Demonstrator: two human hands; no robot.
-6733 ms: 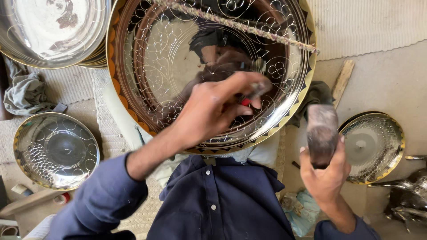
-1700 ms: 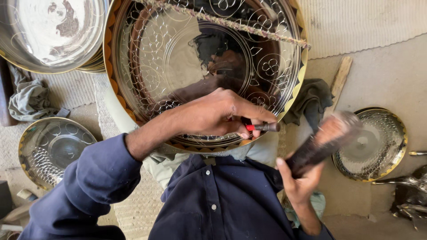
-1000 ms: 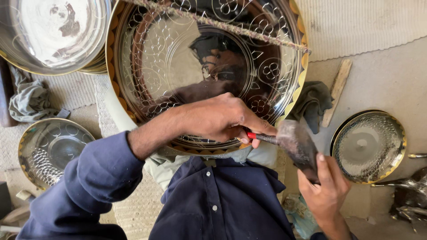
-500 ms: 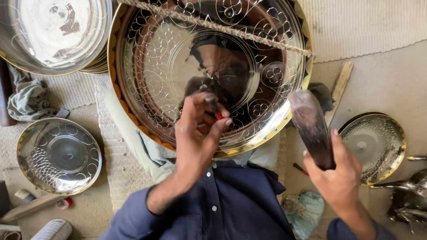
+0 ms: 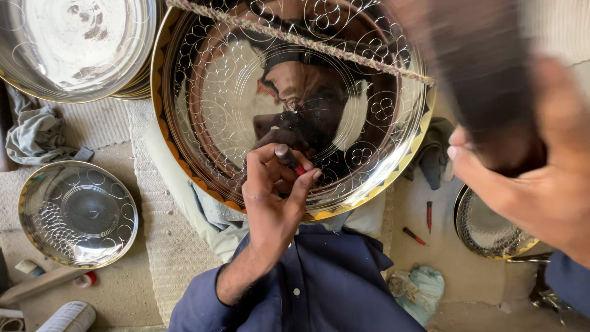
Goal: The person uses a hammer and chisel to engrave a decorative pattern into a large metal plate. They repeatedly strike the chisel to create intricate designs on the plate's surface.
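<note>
left hand [image 5: 273, 197] gripping punch [image 5: 287, 158] on engraved tray [image 5: 289, 104], right hand [image 5: 528, 178] raising blurred, probably wooden mallet [image 5: 485, 86]

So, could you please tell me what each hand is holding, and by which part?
The left hand pinches a small punch near its upper end, against the engraved tray. The right hand grips a dark, blurred mallet around its lower part.

A large round silver metal tray with a gold scalloped rim and engraved flower circles [image 5: 344, 92] leans over the lap of a person in a dark blue shirt [image 5: 319, 283]. The left hand [image 5: 273, 197] pinches a short punch tool with a red band [image 5: 289, 158], its tip set against the tray's lower face. The right hand [image 5: 528, 178], blurred and close to the camera, grips a dark wooden mallet [image 5: 479, 86] raised above the tray. A twisted rope [image 5: 295, 40] crosses the tray's upper part. On the floor to the left lies a smaller round engraved silver plate [image 5: 77, 212].
</note>
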